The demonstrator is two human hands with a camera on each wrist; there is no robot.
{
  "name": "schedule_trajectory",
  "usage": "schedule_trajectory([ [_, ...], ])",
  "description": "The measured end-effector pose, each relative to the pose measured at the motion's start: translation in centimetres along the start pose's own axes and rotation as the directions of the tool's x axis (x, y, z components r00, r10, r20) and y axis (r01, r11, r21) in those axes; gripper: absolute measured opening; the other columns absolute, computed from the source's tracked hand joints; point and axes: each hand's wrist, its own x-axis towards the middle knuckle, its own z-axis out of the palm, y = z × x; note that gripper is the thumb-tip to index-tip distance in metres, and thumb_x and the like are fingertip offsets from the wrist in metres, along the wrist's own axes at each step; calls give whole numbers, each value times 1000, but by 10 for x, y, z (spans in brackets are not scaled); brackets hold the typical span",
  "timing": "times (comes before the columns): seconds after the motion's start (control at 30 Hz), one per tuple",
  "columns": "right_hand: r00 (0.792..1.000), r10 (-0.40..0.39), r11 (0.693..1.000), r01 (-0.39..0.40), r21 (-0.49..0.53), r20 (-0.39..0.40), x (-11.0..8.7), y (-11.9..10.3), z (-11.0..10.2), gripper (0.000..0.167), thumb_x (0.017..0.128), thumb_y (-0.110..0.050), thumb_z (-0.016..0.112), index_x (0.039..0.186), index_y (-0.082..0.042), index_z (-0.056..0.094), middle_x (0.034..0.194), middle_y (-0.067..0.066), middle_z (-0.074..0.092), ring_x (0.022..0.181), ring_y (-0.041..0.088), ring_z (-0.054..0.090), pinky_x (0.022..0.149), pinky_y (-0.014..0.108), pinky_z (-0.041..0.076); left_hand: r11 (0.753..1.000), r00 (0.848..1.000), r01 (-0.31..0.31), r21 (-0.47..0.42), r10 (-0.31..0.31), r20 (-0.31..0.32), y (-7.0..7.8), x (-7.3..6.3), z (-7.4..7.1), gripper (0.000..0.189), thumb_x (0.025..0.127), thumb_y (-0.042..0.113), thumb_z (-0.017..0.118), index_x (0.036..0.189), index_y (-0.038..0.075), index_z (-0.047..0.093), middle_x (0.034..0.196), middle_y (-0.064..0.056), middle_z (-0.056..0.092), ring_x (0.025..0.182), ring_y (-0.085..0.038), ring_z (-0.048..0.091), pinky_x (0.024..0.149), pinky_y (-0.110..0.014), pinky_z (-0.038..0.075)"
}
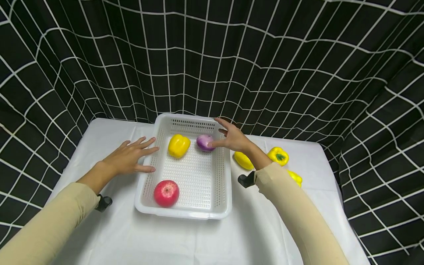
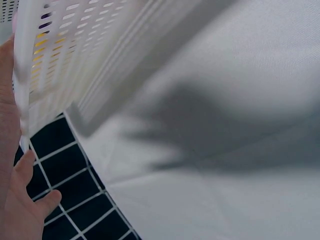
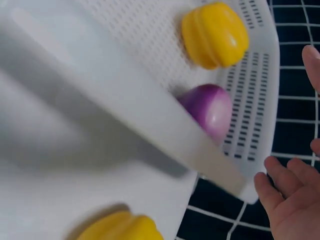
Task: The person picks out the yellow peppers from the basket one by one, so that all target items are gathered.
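A white perforated plastic basket (image 1: 212, 215) sits on the table. Inside it lie a yellow bell pepper (image 1: 179, 145), a purple onion (image 1: 204, 142) and a round red fruit (image 1: 166, 193) that looks like a pomegranate. Fingers spread, my left hand (image 1: 130, 156) is at the basket's left rim; whether it presses on the rim is unclear. My right hand (image 1: 234, 139) is over the far right corner, fingers apart. From the head its thumb overlaps the onion, but the right wrist view shows that hand (image 3: 300, 205) beyond the rim, apart from the onion (image 3: 209, 111).
To the right of the basket lie a smooth yellow piece (image 1: 243, 161), a yellow bell pepper with a green stem (image 1: 279, 156) and another yellow piece (image 1: 294, 178), partly behind my right sleeve. A black cloth with white grid lines (image 1: 238, 55) hangs around the white-covered table (image 1: 159, 243).
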Motion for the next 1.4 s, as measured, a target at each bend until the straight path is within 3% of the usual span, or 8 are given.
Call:
schedule_trajectory([
  [0.37,999,9,999,-11,52,38,17,-3,37,101,76,-12,87,157,-7,27,160,16,30,138,41,43,116,47,32,1000,1000,-8,-6,8,-10,-1,-1,2,81,85,60,68,151,19,46,163,-9,26,149,-41,19,113,-70,18],
  [0.7,999,38,997,-36,-72,30,24,-6,67,99,76,-26,88,156,-11,32,159,14,33,143,35,38,117,47,31,1000,1000,-9,-5,9,-2,-4,0,3,81,85,60,69,151,19,45,163,-9,25,149,-41,20,113,-70,18],
  [0.8,999,24,997,-22,-72,30,27,-8,73,98,76,-26,88,155,-9,33,145,21,49,132,35,48,112,44,39,1000,1000,-9,-7,9,-3,-4,1,3,81,85,60,69,151,20,45,163,-8,24,149,-41,19,113,-70,17],
  [1.0,997,43,997,-38,-69,69,33,-11,83,98,77,-26,87,156,-8,31,103,23,61,92,28,54,76,29,48,1000,1000,-5,-6,5,0,-5,1,3,79,85,57,70,151,20,45,164,-8,24,149,-40,18,114,-70,16],
  [1.07,995,55,996,-49,-71,78,36,-12,87,98,77,-26,87,156,-8,31,107,24,61,90,27,53,75,28,47,1000,1000,-11,-7,11,-1,-5,1,3,79,86,57,70,151,20,45,164,-8,24,149,-40,18,113,-70,17],
  [1.17,994,75,996,-70,-58,85,39,-12,92,97,77,-24,87,156,-9,31,130,22,57,95,27,56,88,31,48,1000,1000,-15,-9,15,-4,-5,2,2,78,86,55,70,151,19,45,164,-8,24,149,-40,19,113,-71,17],
  [1.3,991,98,995,-95,-44,92,42,-13,101,94,80,-23,86,156,-9,32,155,14,41,116,29,56,110,39,40,1000,1000,-12,-12,12,1,-5,2,2,79,86,57,69,150,19,46,164,-9,24,149,-41,18,113,-71,17],
  [1.4,991,102,994,-99,-36,85,44,-12,108,91,83,-20,83,156,-8,31,157,13,38,129,29,49,114,41,36,1000,1000,-8,-16,8,6,-5,1,3,79,86,59,68,151,20,45,164,-8,23,150,-40,16,113,-70,16],
])
